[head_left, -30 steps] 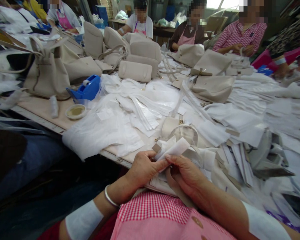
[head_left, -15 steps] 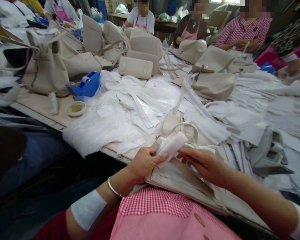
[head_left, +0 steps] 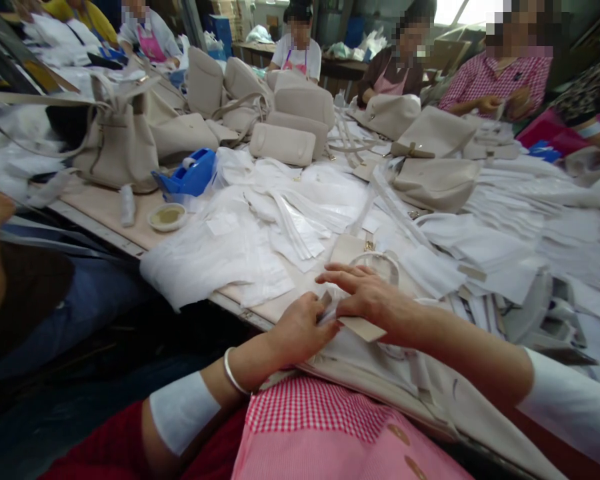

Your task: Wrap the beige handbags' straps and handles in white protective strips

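My left hand (head_left: 303,328) is closed at the table edge on a beige strap (head_left: 363,328), whose flat end sticks out to the right, below my other hand. Some white wrapping shows between the two hands, mostly hidden by the fingers. Over it reaches my right hand (head_left: 373,300), its fingers stretched out to the left and touching the wrapping; its thumb is partly hidden. Under both hands lies a beige bag (head_left: 380,383) with white wrapping on it, at the table edge against my apron. Just beyond my right hand is a thin looped handle (head_left: 393,263).
White wrapping sheets (head_left: 220,260) cover the table ahead, with finished beige bags (head_left: 117,143) behind. To the left stand a blue tape dispenser (head_left: 187,173), a small dish (head_left: 167,217) and a white bottle (head_left: 127,205). A grey dispenser (head_left: 550,320) sits right. Co-workers are across the table.
My right hand has moved left, over the white folded piece, its fingers now outstretched. That white piece, earlier plain in my left hand, is mostly covered. The view has shifted slightly left.
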A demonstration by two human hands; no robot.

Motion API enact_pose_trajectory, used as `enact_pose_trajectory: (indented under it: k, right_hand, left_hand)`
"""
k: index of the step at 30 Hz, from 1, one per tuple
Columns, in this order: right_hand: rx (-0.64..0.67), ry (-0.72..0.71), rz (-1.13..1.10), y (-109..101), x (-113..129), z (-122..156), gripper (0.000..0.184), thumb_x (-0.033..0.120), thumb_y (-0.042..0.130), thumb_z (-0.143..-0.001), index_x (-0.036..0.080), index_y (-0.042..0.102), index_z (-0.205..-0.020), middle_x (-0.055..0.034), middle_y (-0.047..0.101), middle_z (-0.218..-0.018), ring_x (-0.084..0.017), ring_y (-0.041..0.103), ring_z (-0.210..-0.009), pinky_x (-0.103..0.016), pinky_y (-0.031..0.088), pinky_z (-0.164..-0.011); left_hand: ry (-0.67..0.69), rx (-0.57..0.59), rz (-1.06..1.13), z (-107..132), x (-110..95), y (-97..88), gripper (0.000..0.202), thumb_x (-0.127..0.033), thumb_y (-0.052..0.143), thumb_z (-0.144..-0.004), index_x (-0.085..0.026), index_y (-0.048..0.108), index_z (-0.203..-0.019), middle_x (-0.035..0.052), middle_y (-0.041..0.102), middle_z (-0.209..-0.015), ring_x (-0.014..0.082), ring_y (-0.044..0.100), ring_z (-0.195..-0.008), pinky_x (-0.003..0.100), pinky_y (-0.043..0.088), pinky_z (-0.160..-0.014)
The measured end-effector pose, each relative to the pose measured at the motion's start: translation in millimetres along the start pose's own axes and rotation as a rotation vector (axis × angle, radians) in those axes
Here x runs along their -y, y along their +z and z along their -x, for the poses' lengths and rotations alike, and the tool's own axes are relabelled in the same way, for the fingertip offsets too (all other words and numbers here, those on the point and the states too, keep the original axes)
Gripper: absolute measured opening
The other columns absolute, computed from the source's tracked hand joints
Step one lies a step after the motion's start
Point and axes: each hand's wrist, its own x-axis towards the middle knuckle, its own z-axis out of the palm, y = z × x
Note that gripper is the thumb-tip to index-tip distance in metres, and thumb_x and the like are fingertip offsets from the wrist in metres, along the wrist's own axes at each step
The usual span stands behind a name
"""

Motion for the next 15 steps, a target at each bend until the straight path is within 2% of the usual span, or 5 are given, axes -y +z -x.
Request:
enact_pose_trajectory:
  k: [2, 4, 9, 11, 15]
  right_hand:
    - [0.076, 0.052, -0.188, 5.0, -6.6, -9.3, 0.016, 0.013, 0.065, -0.082, 0.023, 0.077, -0.082, -0.0067, 0.067, -0.117, -0.023, 0.062, -0.106, -0.038, 0.046, -0.091]
    - [0.083, 0.087, -0.33, 10.9, -10.8, -13.5, 0.02, 0.007, 0.062, -0.081, 0.02, 0.076, -0.075, -0.0043, 0.071, -0.096, -0.017, 0.064, -0.09, -0.031, 0.048, -0.084]
    - [-0.068, 0.163, -0.382, 18.9, -7.1, -9.9, 0.026, 0.0, 0.054, -0.077, 0.018, 0.068, -0.064, -0.0034, 0.068, -0.077, -0.016, 0.061, -0.079, -0.029, 0.048, -0.076]
    - [-0.121, 0.131, -0.363, 21.9, -5.0, -7.5, 0.025, 0.002, 0.053, -0.079, 0.018, 0.068, -0.067, -0.0036, 0.068, -0.075, -0.017, 0.062, -0.078, -0.031, 0.048, -0.078]
    - [-0.208, 0.111, -0.331, 31.9, -6.7, -3.3, 0.021, 0.012, 0.055, -0.087, 0.019, 0.07, -0.073, -0.0038, 0.069, -0.076, -0.017, 0.062, -0.077, -0.034, 0.046, -0.083]
  left_hand:
    - [0.025, 0.002, -0.002, 1.9, -0.6, 0.9, 0.015, -0.031, 0.065, -0.08, -0.018, 0.069, -0.072, 0.0064, 0.061, -0.084, 0.0189, 0.057, -0.074, 0.031, 0.046, -0.072]
    - [0.038, 0.013, 0.022, 3.8, -1.8, -0.3, 0.013, -0.027, 0.062, -0.081, -0.018, 0.071, -0.081, 0.0087, 0.063, -0.09, 0.0215, 0.059, -0.081, 0.033, 0.048, -0.078]
    - [0.028, 0.144, 0.081, 3.0, -7.2, -6.9, 0.021, -0.019, 0.059, -0.077, -0.018, 0.071, -0.094, 0.0083, 0.065, -0.098, 0.024, 0.06, -0.091, 0.035, 0.047, -0.086]
    - [-0.018, 0.178, 0.085, 0.4, -7.6, -6.8, 0.02, -0.027, 0.062, -0.079, -0.019, 0.071, -0.095, 0.0065, 0.064, -0.094, 0.0237, 0.06, -0.088, 0.035, 0.048, -0.082]
    - [-0.027, 0.128, 0.095, -4.5, -1.7, -0.3, 0.025, -0.043, 0.062, -0.084, -0.02, 0.073, -0.085, 0.0039, 0.062, -0.083, 0.0221, 0.06, -0.081, 0.033, 0.047, -0.076]
